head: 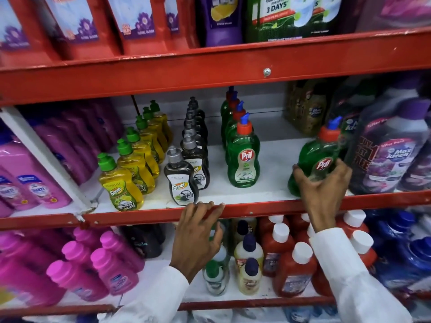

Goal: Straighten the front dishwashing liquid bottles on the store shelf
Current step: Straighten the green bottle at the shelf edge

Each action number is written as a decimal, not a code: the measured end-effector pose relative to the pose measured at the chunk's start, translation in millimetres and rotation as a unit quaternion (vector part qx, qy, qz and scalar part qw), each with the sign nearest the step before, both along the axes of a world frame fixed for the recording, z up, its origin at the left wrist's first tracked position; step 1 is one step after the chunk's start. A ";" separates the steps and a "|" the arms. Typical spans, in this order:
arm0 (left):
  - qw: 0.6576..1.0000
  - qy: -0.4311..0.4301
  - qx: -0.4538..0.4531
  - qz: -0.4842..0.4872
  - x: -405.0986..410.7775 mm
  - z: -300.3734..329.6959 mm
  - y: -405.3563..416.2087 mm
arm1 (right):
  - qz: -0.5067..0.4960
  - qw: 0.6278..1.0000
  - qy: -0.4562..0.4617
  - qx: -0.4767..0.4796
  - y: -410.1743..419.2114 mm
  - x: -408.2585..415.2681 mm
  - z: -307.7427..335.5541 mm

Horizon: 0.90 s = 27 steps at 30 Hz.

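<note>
The right hand [323,183] grips a tilted green Pril bottle [314,157] at the right of the middle shelf [268,209], just beside the purple Max Kleen bottles [387,150]. The left hand [198,236] holds nothing; its fingers rest on the shelf edge. I think the bottle should be set upright, label forward, and aligned with the front Pril bottle [243,157] of the row.

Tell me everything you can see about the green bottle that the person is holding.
The green bottle is clear plastic filled with green liquid, with an orange cap, a blue spout and a red oval "Pril" label. It tilts to the right near the shelf's front edge, apart from its row. The right hand grips its lower body; a large purple bottle stands right beside it.
</note>
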<state>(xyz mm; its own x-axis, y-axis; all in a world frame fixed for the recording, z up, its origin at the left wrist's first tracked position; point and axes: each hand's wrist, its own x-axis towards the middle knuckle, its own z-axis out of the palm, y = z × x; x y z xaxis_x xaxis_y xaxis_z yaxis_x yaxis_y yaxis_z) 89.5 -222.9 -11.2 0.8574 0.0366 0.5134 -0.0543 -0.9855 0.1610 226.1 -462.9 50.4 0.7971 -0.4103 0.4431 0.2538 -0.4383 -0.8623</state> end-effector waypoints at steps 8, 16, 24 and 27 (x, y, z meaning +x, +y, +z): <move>0.999 -0.020 -0.024 -0.005 -0.9 -0.6 -3.8 | 0.112 0.992 -0.004 -0.064 78.1 -32.3 7.8; 0.999 -0.030 -0.026 -0.004 -1.6 3.3 -7.8 | 0.107 0.990 0.037 -0.089 102.3 -31.9 -1.5; 0.982 -0.005 -0.188 -0.013 15.7 30.7 -9.2 | 0.292 0.942 0.076 -0.147 43.5 -23.2 -13.9; 0.963 0.014 -0.267 -0.039 31.6 38.6 -12.6 | 0.358 0.911 0.090 -0.184 25.7 -10.9 -12.8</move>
<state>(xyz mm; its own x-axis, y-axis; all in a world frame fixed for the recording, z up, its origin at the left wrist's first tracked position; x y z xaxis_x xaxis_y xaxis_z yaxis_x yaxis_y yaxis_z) 121.1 -235.4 27.3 0.8816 0.2244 0.4153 -0.1124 -0.7548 0.6463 215.2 -437.2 37.6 0.8756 0.3929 0.2809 0.4566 -0.4840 -0.7465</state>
